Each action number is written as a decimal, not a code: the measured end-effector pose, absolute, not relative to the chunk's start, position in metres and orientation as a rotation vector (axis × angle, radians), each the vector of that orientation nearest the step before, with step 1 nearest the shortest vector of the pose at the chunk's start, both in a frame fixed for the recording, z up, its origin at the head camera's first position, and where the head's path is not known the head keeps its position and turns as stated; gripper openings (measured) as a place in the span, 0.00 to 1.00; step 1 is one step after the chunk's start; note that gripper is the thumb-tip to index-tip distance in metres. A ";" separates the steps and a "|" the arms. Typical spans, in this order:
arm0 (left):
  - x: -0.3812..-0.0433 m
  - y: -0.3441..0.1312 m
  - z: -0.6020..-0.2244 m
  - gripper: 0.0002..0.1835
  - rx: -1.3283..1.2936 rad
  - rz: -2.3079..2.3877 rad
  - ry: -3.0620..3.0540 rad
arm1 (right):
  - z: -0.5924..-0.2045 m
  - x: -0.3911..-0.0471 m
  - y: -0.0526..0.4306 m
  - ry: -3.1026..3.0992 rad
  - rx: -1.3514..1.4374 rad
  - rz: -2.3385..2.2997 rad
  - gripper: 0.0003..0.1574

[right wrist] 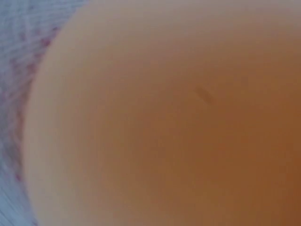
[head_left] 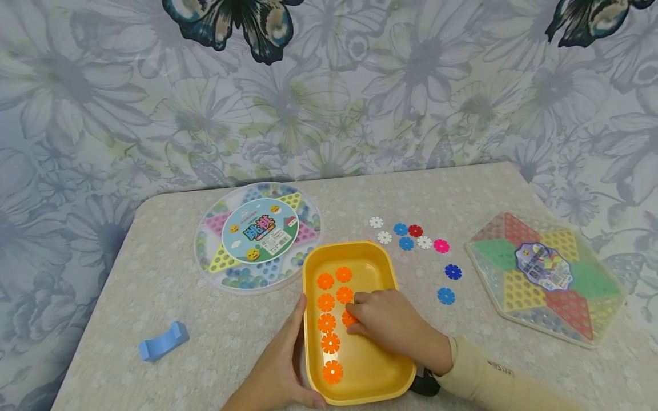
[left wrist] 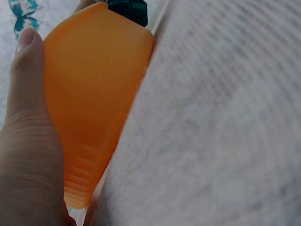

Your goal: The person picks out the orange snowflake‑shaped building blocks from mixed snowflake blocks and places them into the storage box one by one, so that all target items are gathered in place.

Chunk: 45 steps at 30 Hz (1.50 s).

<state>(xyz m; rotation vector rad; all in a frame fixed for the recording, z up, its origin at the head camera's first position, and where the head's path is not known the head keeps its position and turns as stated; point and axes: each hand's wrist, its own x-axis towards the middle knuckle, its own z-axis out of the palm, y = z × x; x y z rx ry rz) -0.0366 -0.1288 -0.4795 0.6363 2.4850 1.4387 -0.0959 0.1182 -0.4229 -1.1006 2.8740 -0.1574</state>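
A yellow tray [head_left: 370,365] stands on the table, with several orange snowflake discs [head_left: 326,323] in two columns inside it. Along the tray's left side lies my left hand [head_left: 275,359], fingers straight against the wall and thumb at the near corner. In the left wrist view the straight thumb [left wrist: 28,75] rests by the tray's outer wall [left wrist: 99,84]. My right hand [head_left: 388,322] reaches into the tray and pinches an orange snowflake disc [head_left: 348,318] at the lower end of the right column. The right wrist view is blurred and close up.
Behind the tray lies a round Chinese checkers box [head_left: 259,231]. A hexagonal board game box [head_left: 545,274] is at right. Several loose snowflake discs [head_left: 406,244], white, blue, red and pink, lie between them. A curved blue piece [head_left: 163,342] rests at left.
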 end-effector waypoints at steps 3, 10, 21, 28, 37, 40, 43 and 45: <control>-0.036 -0.129 -0.480 0.78 0.645 1.445 2.485 | -0.424 -0.096 0.118 2.867 -1.108 -0.115 0.17; -0.037 -0.130 -0.482 0.78 0.676 1.437 2.524 | -0.422 -0.095 0.121 2.897 -1.088 -0.283 0.22; -0.038 -0.129 -0.482 0.78 0.714 1.496 2.510 | -0.402 -0.095 0.171 3.128 -1.007 -1.014 0.16; -0.037 -0.129 -0.481 0.78 0.693 1.478 2.519 | -0.395 -0.108 0.220 3.323 -0.772 -1.119 0.21; -0.037 -0.131 -0.483 0.79 0.662 1.477 2.499 | -0.410 -0.104 0.230 3.228 -0.509 -0.978 0.19; -0.037 -0.131 -0.484 0.78 0.665 1.496 2.484 | -0.417 -0.102 0.224 3.139 -0.521 -0.961 0.21; -0.038 -0.130 -0.484 0.78 0.691 1.515 2.482 | -0.423 -0.100 0.216 3.055 -0.549 -0.974 0.25; -0.038 -0.130 -0.484 0.78 0.709 1.522 2.487 | -0.426 -0.099 0.211 3.004 -0.565 -1.007 0.27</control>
